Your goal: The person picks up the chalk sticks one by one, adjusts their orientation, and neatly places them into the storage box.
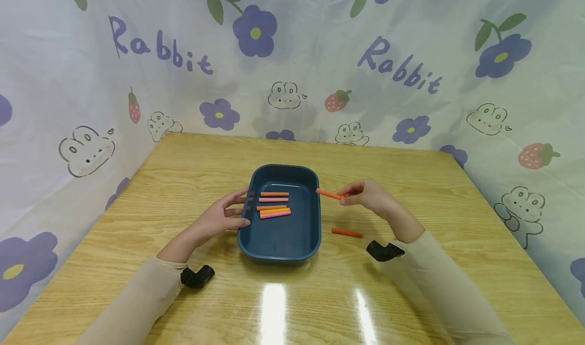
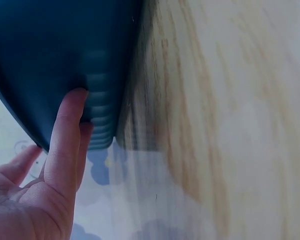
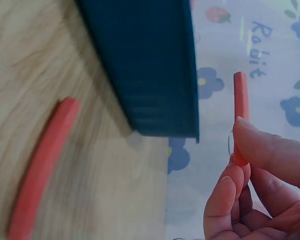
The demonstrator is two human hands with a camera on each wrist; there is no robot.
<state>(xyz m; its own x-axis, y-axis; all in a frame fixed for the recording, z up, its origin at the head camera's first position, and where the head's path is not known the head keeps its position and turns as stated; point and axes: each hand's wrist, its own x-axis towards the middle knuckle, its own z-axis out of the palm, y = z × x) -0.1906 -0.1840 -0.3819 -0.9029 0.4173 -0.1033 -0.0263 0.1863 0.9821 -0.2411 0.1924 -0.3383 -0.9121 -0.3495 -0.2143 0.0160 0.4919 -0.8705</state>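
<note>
A dark blue rectangular tub (image 1: 280,241) stands on the table with several orange and pink crayon-like sticks (image 1: 274,200) on its floor. My left hand (image 1: 218,218) is at the tub's left side. In the left wrist view its extended fingers (image 2: 65,135) touch the ribbed outer wall. Between thumb and fingertips, my right hand (image 1: 367,196) pinches one end of an orange crayon-like stick (image 3: 241,95). The stick's free end is beside the tub's right rim in the head view. Another red-orange stick (image 1: 347,232) lies on the table right of the tub.
The wooden table (image 1: 183,182) reaches back to a white curtain (image 1: 320,45) printed with rabbits, flowers and strawberries. A black device is strapped to each wrist, the left one (image 1: 197,277) and the right one (image 1: 385,251). Light glares off the table's front.
</note>
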